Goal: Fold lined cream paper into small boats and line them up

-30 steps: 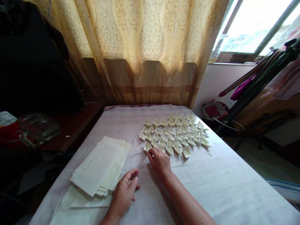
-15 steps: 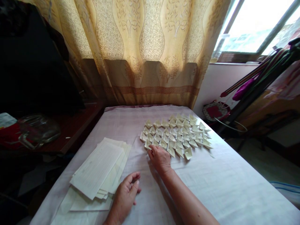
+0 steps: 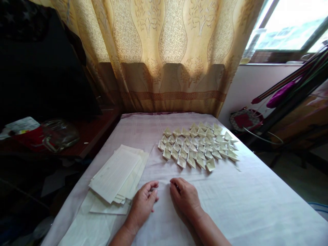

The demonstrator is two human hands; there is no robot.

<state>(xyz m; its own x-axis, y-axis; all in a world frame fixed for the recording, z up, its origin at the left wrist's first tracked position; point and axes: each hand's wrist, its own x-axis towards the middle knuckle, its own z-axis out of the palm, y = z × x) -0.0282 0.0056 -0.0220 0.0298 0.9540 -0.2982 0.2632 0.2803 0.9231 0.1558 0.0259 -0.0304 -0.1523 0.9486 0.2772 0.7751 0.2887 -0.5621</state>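
My left hand (image 3: pixel 144 202) hovers at or rests on the cloth beside the paper stack, its fingers loosely bent and apart, with nothing in them. To its right is my right hand (image 3: pixel 186 197), palm down; a small gap shows between thumb and curled forefinger, and I see nothing held. Beyond it, several rows of small folded paper boats (image 3: pixel 192 147) in pale yellow stand close together. A stack of pale paper sheets (image 3: pixel 116 174) lies at the left, its edges uneven, the lowest sheets fanned toward me.
A pale checked cloth (image 3: pixel 243 201) covers the table. Left of it, a dark red surface (image 3: pixel 102 131) carries a glass jug (image 3: pixel 60 133) and a red container. A patterned curtain (image 3: pixel 171 44) hangs behind. At the right are a bag (image 3: pixel 246 119) and a dark slanted frame.
My right hand has let go of the front-left boat and drawn back toward me, near my left hand. The boat stays in its row. The view has shifted slightly left.
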